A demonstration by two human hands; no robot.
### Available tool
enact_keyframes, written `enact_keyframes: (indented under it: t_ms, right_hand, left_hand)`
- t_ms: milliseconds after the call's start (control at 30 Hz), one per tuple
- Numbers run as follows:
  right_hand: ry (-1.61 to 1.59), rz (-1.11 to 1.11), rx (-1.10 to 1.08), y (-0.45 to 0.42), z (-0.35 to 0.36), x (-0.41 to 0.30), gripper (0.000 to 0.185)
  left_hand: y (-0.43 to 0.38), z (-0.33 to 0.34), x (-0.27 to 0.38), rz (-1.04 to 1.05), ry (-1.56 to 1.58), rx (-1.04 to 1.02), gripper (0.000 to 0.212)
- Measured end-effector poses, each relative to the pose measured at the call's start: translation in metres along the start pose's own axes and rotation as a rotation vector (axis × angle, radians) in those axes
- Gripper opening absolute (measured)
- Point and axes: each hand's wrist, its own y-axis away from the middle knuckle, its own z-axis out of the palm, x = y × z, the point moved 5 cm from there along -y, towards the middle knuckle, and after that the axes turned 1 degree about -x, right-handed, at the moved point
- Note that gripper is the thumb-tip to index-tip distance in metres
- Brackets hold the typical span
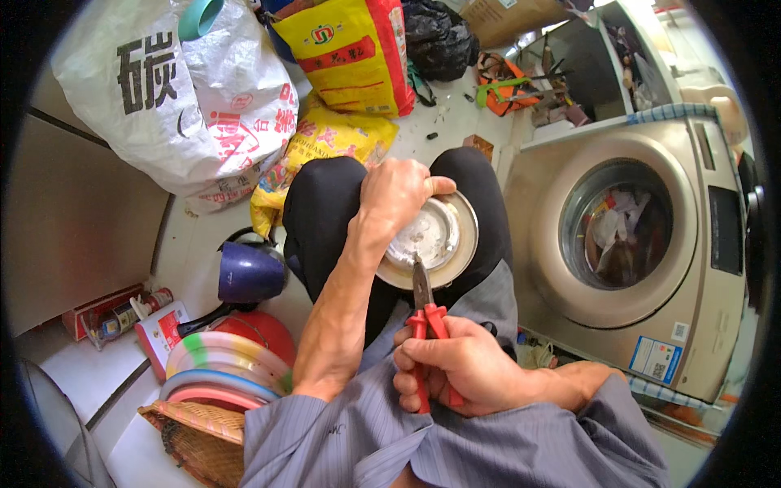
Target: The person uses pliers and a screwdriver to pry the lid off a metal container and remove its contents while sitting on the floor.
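A round metal appliance base (pixel 467 235), pale and worn, with a raised ring in its middle, rests between the knees. Over its far left rim my left hand (pixel 399 192) is gripped, thumb pointing right. My right hand (pixel 448 360) is closed around the red handles of combination pliers (pixel 422 290). The tips of the pliers meet the near edge of the base's inner ring; whether the jaws bite on anything there is too small to tell. To the left, a dark blue electric kettle (pixel 251 272) lies tipped on the floor.
A front-loading washing machine (pixel 610 226) stands close on the right. Stacked plastic basins (pixel 226 366) and a wicker basket (pixel 201 433) crowd the left. Ahead are a large white woven sack (pixel 183 110), a yellow-red bag (pixel 348 61), a black plastic bag (pixel 439 39) and an orange tool bag (pixel 500 85).
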Motion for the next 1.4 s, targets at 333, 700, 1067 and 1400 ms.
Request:
enact_keyframes:
  t_ms: [333,700,1067,1400]
  right_hand:
    - [-0.047,-0.012,-0.077,0.001,-0.006,0.003,0.014]
    - [0.545,-0.227,0.072,0.064,-0.096,-0.045,0.025]
    - [1.806,-0.853,0.511,0.089,-0.124,-0.076,0.048]
    - [1.976,-0.949,0.536,0.095,-0.110,-0.100,0.048]
  left_hand:
    - [-0.002,-0.002,0.000,-0.047,-0.016,-0.073,0.046]
    - [-0.018,0.004,-0.002,-0.075,-0.167,-0.180,0.048]
    - [-0.029,0.011,0.006,-0.121,-0.152,-0.289,0.042]
    - [-0.032,0.016,0.000,-0.144,-0.136,-0.307,0.051]
